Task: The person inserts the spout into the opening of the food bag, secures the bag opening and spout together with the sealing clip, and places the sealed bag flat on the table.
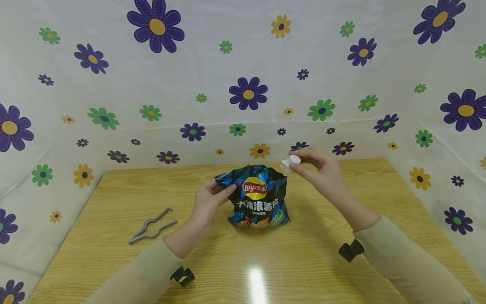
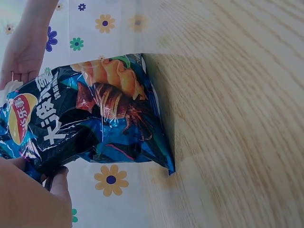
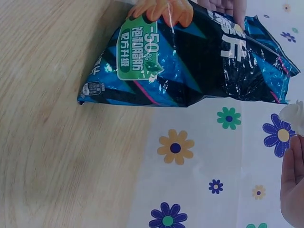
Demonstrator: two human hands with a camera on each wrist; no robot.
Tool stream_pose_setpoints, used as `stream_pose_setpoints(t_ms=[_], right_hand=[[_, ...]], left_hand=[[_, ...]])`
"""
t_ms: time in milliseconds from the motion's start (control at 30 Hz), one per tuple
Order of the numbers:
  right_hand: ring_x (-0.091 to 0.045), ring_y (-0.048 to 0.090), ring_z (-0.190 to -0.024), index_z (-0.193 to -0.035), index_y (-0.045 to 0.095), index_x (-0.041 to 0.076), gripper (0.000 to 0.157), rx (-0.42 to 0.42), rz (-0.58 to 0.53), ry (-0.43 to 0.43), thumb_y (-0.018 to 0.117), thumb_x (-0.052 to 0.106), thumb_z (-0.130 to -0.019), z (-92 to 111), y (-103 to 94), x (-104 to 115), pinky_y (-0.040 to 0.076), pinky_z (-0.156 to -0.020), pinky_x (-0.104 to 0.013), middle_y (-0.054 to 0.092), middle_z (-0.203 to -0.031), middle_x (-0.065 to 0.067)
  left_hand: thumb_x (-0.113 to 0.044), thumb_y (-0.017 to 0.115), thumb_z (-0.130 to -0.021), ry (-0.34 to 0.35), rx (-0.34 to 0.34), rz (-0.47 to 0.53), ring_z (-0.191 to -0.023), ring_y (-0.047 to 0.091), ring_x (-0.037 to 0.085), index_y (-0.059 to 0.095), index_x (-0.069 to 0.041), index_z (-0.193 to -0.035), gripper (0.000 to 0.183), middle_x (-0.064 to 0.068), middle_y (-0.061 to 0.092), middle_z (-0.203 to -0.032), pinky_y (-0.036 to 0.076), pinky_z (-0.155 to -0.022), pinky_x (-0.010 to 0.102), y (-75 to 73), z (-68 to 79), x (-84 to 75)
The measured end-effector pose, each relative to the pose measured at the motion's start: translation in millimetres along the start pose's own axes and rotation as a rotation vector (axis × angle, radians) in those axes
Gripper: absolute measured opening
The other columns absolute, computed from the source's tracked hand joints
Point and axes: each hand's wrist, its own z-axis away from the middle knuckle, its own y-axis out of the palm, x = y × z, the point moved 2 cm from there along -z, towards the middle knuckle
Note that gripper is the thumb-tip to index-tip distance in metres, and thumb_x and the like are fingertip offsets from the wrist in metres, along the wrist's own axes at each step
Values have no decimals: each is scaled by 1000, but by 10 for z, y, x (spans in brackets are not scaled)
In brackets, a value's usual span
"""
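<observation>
A blue and black Lay's potato chip bag [image 1: 262, 207] stands upright on the table, its top edge crumpled. My left hand [image 1: 206, 202] grips the bag's upper left side, thumb on the front; the left wrist view shows this hand [image 2: 33, 194] at the bag's edge. Just beyond the bag's upper right corner, my right hand [image 1: 322, 171] pinches a small white piece with a round, disc-like end [image 1: 291, 162]. In the right wrist view the white piece [image 3: 293, 116] is partly cut off by the frame, apart from the bag [image 3: 199, 61].
A grey V-shaped tool with two wavy arms [image 1: 152, 228] lies spread on the wooden table [image 1: 303, 270], left of my left forearm. White cloth with printed flowers [image 1: 197, 71] hangs behind the table and at both sides.
</observation>
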Motion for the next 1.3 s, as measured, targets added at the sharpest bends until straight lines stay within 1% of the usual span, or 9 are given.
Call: stream_pose_setpoints(t_ms=[100, 267, 433, 500, 633, 733, 900, 1033, 1300], right_hand=[[0, 66, -100, -121, 75, -7, 27, 5, -19, 12, 76, -7, -94, -13, 25, 44, 56, -98, -12, 69, -110, 19], [0, 67, -101, -123, 73, -8, 29, 14, -60, 25, 75, -8, -94, -19, 80, 91, 54, -102, -12, 69, -110, 20], [-1, 67, -101, -123, 72, -9, 29, 32, -76, 43, 75, -7, -94, -20, 130, 107, 55, -101, -13, 69, -109, 19], [-2, 67, -102, -123, 73, -7, 28, 41, -79, 48, 75, -6, -95, -17, 147, 116, 55, -99, -14, 71, -110, 14], [-3, 67, -102, -122, 74, -6, 27, 52, -69, 45, 75, -6, -95, -13, 174, 119, 57, -96, -14, 72, -115, -2], [-3, 67, -102, -122, 74, -6, 27, 58, -54, 39, 75, -6, -94, -13, 184, 106, 57, -96, -16, 72, -116, -10], [-3, 66, -104, -121, 75, -5, 27, 65, -49, 40, 76, -5, -94, 0, 196, 91, 58, -98, -18, 72, -119, -16], [-2, 66, -103, -120, 75, -6, 27, 69, -48, 34, 76, -7, -93, 1, 213, 79, 58, -98, -18, 72, -119, -20], [-1, 64, -101, -121, 74, -6, 29, 64, -24, 23, 77, -7, -92, 5, 227, 68, 56, -95, -14, 72, -118, -22]], left_hand=[[-7, 72, -101, 0, -2, -14, -104, 70, 9, 65, 4, -133, 34, 22, 70, -134, 62, -97, 25, -3, 1, 0], [-7, 72, -101, 1, -1, -23, -103, 70, 8, 65, 4, -131, 33, 21, 71, -132, 62, -99, 28, -2, -6, 8], [-7, 71, -102, 5, 0, -16, -104, 70, 9, 64, 4, -134, 35, 21, 70, -133, 62, -100, 28, -3, -9, 8], [-7, 71, -102, 1, -3, -13, -104, 70, 8, 64, 3, -135, 36, 21, 69, -135, 62, -100, 28, -5, -14, 11], [-8, 71, -102, -5, -6, -12, -106, 70, 10, 63, 3, -136, 37, 23, 69, -136, 62, -101, 28, -5, -18, 10], [-8, 71, -102, -5, -4, -16, -107, 71, 11, 64, 4, -136, 36, 24, 68, -137, 62, -101, 29, -4, -23, 12], [-8, 71, -103, 5, 3, -19, -105, 71, 10, 64, 4, -135, 35, 24, 69, -136, 62, -99, 27, -8, -24, 14], [-8, 70, -103, 5, 7, -14, -106, 71, 11, 64, 4, -136, 36, 24, 68, -137, 62, -100, 27, -8, -18, 12], [-8, 70, -103, -4, 7, -5, -104, 71, 9, 63, 4, -137, 37, 24, 68, -137, 62, -97, 24, -4, -14, 11]])
